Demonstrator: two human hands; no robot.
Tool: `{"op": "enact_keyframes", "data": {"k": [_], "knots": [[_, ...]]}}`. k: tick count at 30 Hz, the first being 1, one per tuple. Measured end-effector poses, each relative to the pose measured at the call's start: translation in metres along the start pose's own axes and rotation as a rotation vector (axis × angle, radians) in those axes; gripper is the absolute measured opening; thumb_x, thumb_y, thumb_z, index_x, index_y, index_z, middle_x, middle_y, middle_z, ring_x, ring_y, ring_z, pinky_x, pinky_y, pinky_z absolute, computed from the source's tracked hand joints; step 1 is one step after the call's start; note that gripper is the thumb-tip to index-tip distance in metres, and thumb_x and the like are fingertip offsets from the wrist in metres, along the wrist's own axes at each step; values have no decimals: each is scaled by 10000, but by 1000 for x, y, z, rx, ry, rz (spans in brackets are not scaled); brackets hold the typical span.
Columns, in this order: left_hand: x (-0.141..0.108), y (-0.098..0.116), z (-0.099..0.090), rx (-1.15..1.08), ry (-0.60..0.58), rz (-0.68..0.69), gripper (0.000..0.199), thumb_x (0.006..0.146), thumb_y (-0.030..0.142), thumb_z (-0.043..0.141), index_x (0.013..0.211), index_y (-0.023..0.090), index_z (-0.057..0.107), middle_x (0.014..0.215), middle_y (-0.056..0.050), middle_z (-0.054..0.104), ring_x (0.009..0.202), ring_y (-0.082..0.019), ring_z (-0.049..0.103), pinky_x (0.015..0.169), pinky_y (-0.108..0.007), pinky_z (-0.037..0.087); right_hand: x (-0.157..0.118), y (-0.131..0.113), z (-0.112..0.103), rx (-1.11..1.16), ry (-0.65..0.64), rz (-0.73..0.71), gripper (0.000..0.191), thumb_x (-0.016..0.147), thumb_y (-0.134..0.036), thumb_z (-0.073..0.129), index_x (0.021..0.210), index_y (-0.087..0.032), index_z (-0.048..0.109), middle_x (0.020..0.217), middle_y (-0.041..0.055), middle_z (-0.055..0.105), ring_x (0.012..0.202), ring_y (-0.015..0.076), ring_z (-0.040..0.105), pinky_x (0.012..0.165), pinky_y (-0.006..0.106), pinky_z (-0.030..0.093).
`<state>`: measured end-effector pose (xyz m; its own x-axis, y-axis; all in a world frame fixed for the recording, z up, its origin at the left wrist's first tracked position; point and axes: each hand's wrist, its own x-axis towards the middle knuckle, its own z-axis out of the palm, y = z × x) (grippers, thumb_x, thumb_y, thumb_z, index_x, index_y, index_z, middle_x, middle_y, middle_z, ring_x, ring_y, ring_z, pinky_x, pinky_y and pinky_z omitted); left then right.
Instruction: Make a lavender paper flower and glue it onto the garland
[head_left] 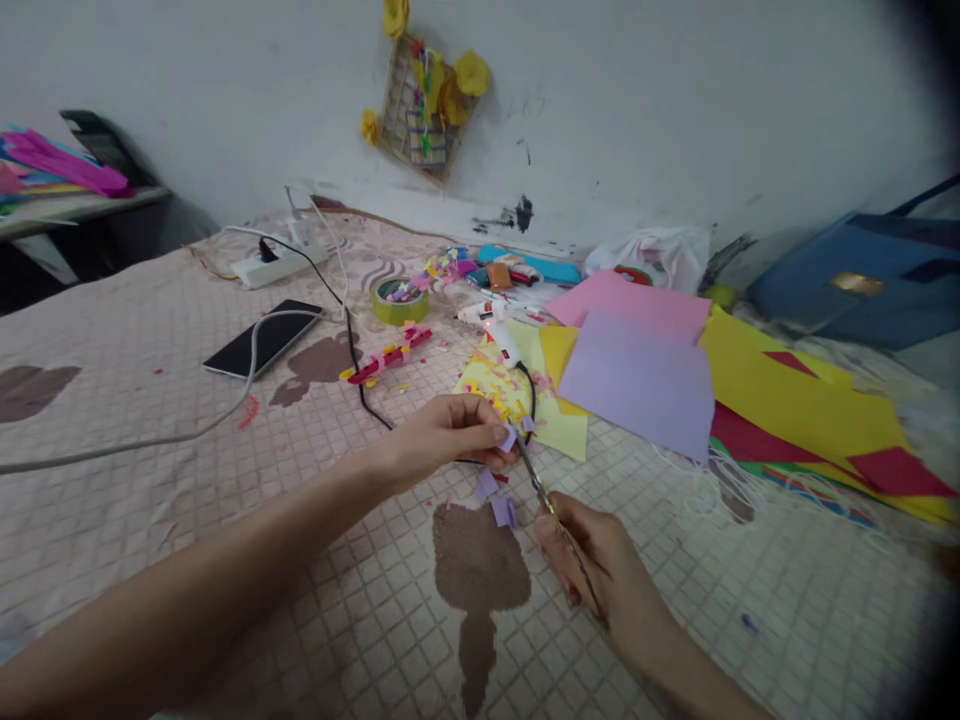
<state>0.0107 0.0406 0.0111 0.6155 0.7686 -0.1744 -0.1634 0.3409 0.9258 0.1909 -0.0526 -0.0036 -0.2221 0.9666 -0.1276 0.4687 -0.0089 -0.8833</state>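
My left hand (461, 432) pinches a small piece of purple paper (509, 438) between thumb and fingers. My right hand (592, 550) is wrapped round a pair of scissors (535, 482), whose blades reach up to that piece. Whether the blades are apart or closed is too small to tell. Just below the blades, small purple paper squares (502, 512) lie on the patterned cloth. Beyond my left hand, yellow and pink scraps (499, 385) are scattered over pale yellow paper (566, 432), beside a white glue gun (501, 340) with a black cord.
Purple (637, 380), pink (630, 300) and yellow sheets (795, 390) are spread at the right. A decorated red stick (390, 355), a tape roll (400, 300) and a phone (262, 338) lie left of centre. Cables run to a power strip (277, 265). A blue bag (862, 270) stands far right.
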Motion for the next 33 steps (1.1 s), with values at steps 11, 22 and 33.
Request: {"op": "enact_keyframes", "data": {"k": [11,22,33], "knots": [[0,4,-5,7,-56,-6,123,754,189,628,738,110,535,796,-49,662,722,-107,635,693,-238,495,2,3,-1,140,-15,94,409,834,-529,405,591,-200,404,424,-69,357,365,77,332,368,201,253],[-5,-2,9,87,-4,6,161,739,252,641,719,120,551,604,27,565,532,-47,520,534,-173,410,4,-5,1,448,49,64,423,803,-580,446,676,-178,483,471,-58,390,419,75,355,413,200,303],[-5,-5,14,40,122,31,168,739,251,643,730,112,550,668,-15,625,596,-78,572,601,-212,447,2,5,6,360,-26,40,421,837,-573,390,688,-183,446,460,-77,338,407,74,319,408,205,271]]}}
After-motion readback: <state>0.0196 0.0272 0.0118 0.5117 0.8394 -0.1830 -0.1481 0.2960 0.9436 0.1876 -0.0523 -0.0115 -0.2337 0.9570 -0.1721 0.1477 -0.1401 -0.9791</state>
